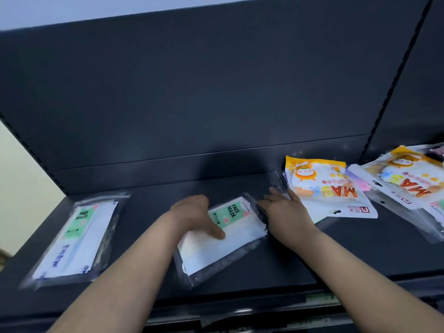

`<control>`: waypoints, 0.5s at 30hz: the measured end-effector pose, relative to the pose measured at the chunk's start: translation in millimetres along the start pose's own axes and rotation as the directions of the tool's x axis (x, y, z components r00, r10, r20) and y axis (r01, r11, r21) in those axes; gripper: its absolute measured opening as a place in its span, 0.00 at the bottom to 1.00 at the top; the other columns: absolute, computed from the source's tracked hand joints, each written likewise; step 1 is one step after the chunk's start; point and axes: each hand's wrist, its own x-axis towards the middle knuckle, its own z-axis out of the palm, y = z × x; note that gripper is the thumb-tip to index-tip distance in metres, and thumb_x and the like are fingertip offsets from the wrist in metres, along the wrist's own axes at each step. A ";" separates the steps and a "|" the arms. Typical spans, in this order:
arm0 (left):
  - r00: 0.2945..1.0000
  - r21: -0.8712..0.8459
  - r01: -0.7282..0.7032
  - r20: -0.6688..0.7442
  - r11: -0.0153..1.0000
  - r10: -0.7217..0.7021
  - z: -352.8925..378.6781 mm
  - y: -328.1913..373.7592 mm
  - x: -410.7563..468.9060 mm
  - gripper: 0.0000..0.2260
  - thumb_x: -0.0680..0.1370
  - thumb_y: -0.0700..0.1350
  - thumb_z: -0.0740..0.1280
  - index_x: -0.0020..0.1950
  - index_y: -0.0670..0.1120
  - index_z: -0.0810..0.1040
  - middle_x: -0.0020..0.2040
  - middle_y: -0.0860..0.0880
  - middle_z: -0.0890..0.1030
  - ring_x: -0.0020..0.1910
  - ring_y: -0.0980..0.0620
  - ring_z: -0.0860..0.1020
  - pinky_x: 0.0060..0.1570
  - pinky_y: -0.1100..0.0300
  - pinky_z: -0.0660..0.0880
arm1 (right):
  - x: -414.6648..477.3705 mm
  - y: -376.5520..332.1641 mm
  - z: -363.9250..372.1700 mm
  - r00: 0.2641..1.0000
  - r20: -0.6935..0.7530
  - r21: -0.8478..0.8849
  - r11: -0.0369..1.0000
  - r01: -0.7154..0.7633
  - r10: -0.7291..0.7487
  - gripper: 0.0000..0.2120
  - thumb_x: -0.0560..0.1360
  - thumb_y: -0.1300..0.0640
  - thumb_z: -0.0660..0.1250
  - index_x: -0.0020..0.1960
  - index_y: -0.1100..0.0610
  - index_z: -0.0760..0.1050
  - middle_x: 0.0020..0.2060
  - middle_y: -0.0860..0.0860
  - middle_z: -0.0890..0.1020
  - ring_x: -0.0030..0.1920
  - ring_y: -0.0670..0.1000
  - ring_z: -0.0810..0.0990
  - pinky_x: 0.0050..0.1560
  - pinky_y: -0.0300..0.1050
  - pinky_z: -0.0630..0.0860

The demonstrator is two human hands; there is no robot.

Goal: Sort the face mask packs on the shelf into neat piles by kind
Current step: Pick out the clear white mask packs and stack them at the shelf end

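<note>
Head view: we see a dark shelf (149,265) with a dark back panel (192,92) behind it.

Left hand (194,215) lies flat on the middle pile of green-label packs (223,239), palm down, fingers together, thumb pressing the white part of the top pack. Not gripping, just pressing. That pile sits mid-shelf, tilted, its far end angled to the right.

Right hand (286,212) rests at the far right corner of the same pile, fingers spread and reaching forward. Fingertips touch the clear edge of that pile and the near edge of the orange MASK pack (322,186). We cannot tell whether it pinches anything; it looks open and loose.

A second green-label pile (77,239) lies at the left end of the shelf, well apart from both hands, fairly squared up.

Orange MASK pack lies just right of the right hand, printed side up, text upside down to us. More orange packs (406,179) sit further right, overlapping loosely, partly cut by the frame edge. A shelf upright (394,87) runs diagonally above them.

Motion blur on the left pile; fine print unreadable.
</note>
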 end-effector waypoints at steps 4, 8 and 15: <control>0.990 -0.293 -0.106 -0.115 0.950 0.075 -12.2 -4.0 2.0 0.13 0.69 0.55 0.75 0.42 0.49 0.77 0.44 0.50 0.81 0.42 0.52 0.80 0.40 0.58 0.74 | -11.5 4.9 -8.0 0.971 -0.228 0.011 0.997 -0.070 0.071 0.11 0.57 0.64 0.74 0.34 0.51 0.79 0.32 0.49 0.79 0.35 0.54 0.79 0.32 0.41 0.67; 0.973 -0.499 -0.165 -0.225 0.851 0.057 -16.1 17.2 4.9 0.11 0.73 0.53 0.73 0.43 0.48 0.76 0.43 0.49 0.82 0.42 0.50 0.81 0.41 0.56 0.76 | -38.1 24.7 -21.1 0.942 -0.142 -0.050 0.948 -0.313 0.304 0.09 0.69 0.59 0.65 0.46 0.50 0.79 0.43 0.49 0.82 0.44 0.54 0.81 0.37 0.42 0.70; 0.913 -0.599 -0.213 -0.404 0.772 -0.061 -6.8 44.2 13.3 0.13 0.73 0.56 0.71 0.43 0.47 0.74 0.42 0.51 0.80 0.40 0.50 0.80 0.39 0.55 0.76 | -60.3 27.5 -27.0 0.921 0.027 0.039 0.920 -0.389 0.388 0.20 0.72 0.62 0.58 0.62 0.50 0.73 0.56 0.53 0.81 0.54 0.59 0.80 0.50 0.47 0.75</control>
